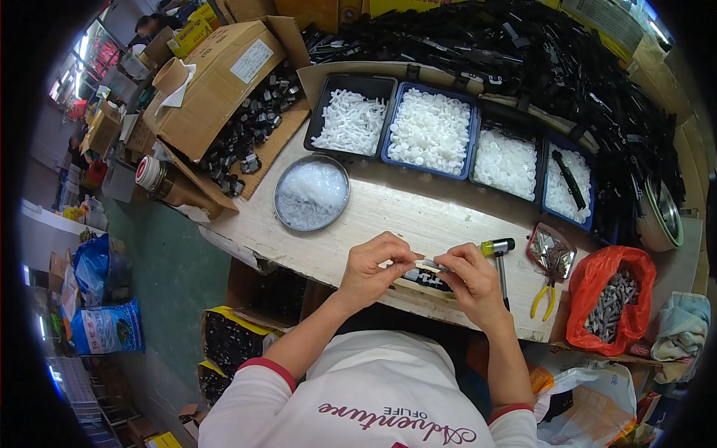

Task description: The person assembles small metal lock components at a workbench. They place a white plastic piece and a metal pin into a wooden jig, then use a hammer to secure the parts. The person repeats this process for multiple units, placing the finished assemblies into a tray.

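My left hand and my right hand are close together near the front edge of the table. Between their pinched fingertips is a small pale grey-white piece, gripped at both ends; its exact kind is too small to make out. Just below it lies a black part with white pieces set in it, close to my right fingers. Beside my right hand rests a hammer with a yellow-green and black head, its handle pointing toward me.
Plastic bins of small white parts line the back, before a heap of black parts. A round dish stands left. At right are a red tray of metal pins, yellow-handled pliers and a red bag of grey parts.
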A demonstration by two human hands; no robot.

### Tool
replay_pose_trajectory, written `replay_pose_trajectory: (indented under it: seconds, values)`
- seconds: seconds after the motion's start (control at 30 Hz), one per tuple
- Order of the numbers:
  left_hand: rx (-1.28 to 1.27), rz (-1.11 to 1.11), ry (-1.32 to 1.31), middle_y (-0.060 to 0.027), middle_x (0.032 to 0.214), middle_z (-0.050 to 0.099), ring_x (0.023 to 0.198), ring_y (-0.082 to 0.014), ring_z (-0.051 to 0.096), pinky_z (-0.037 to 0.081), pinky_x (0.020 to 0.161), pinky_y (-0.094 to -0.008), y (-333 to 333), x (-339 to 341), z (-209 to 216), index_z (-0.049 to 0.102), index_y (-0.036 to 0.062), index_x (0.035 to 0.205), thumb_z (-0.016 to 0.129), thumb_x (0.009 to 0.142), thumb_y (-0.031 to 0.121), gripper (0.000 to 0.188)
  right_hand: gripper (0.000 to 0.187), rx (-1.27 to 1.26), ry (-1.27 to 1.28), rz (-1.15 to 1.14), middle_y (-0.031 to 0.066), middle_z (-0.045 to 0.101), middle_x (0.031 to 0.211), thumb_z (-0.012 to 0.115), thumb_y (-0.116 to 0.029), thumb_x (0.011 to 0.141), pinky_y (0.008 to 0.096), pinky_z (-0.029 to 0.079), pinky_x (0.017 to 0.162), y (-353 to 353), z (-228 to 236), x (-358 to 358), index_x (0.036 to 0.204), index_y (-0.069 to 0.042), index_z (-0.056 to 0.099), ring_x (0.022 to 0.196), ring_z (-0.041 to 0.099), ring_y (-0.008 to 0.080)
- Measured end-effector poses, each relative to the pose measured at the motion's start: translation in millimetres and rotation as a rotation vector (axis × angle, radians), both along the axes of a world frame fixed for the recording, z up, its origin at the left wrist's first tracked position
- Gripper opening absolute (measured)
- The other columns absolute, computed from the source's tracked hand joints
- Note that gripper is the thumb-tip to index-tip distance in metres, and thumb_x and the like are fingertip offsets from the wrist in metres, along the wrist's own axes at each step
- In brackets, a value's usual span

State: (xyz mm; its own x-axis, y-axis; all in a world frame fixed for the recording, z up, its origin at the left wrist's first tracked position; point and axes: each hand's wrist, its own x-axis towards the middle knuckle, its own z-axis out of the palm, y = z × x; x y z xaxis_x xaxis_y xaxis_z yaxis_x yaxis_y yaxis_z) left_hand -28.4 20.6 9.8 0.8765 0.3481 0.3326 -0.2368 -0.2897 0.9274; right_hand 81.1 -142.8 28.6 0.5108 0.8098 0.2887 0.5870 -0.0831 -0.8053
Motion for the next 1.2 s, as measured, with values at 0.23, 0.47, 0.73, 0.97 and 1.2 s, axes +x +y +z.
replay_pose_trajectory:
  seconds: [0.23,0.47,0.73,0.97,1.2]
  values:
    - [0.220,-0.087,-0.025,-0.0073,0.086,0.061,0.078,-0.0191,0.056,0.045,0.067,-0.0271,-5,7,0,0.064,0.0027,0.086,0.068,0.067,-0.003,0.020,0.028,-0.002,-0.054,0.013,0.0081,0.056,0.083,0.067,0.005,0.066,0.0284,0.043,0.060,-8,-3,3,0.092,-0.003,0.064,0.073,0.055,0.0205]
    - [0.371,-0.019,0.165,-0.0039,0.096,0.058,0.095,-0.0209,0.048,0.033,0.082,-0.0332,-16,5,-18,0.064,0.0071,0.093,0.072,0.066,0.013,0.028,0.027,-0.175,-0.138,-0.109,0.0077,0.056,0.080,0.069,0.002,0.063,0.0327,0.039,0.068,-52,-9,9,0.089,-0.003,0.063,0.075,0.051,0.0241]
    - [0.464,0.017,0.214,-0.0014,0.097,0.055,0.095,-0.0188,0.045,0.027,0.083,-0.0338,-37,10,-34,0.064,0.0090,0.093,0.073,0.064,0.015,0.031,0.025,-0.263,-0.176,-0.083,0.0065,0.055,0.079,0.068,-0.002,0.065,0.0333,0.035,0.068,-56,-14,6,0.089,-0.004,0.061,0.075,0.050,0.0235]
    - [0.464,0.025,0.222,-0.0011,0.096,0.054,0.093,-0.0186,0.044,0.027,0.081,-0.0335,-38,10,-36,0.064,0.0097,0.094,0.073,0.064,0.016,0.032,0.025,-0.270,-0.194,-0.043,0.0067,0.054,0.080,0.068,-0.002,0.065,0.0337,0.034,0.069,-48,-17,5,0.089,-0.004,0.061,0.078,0.050,0.0238]
    - [0.436,0.042,0.205,-0.0004,0.092,0.054,0.090,-0.0182,0.044,0.027,0.080,-0.0340,-40,9,-35,0.066,0.0120,0.088,0.073,0.065,0.016,0.025,0.025,-0.290,-0.178,-0.049,0.0078,0.055,0.081,0.067,-0.001,0.066,0.0344,0.036,0.072,-48,-21,5,0.090,-0.004,0.061,0.081,0.050,0.0249]
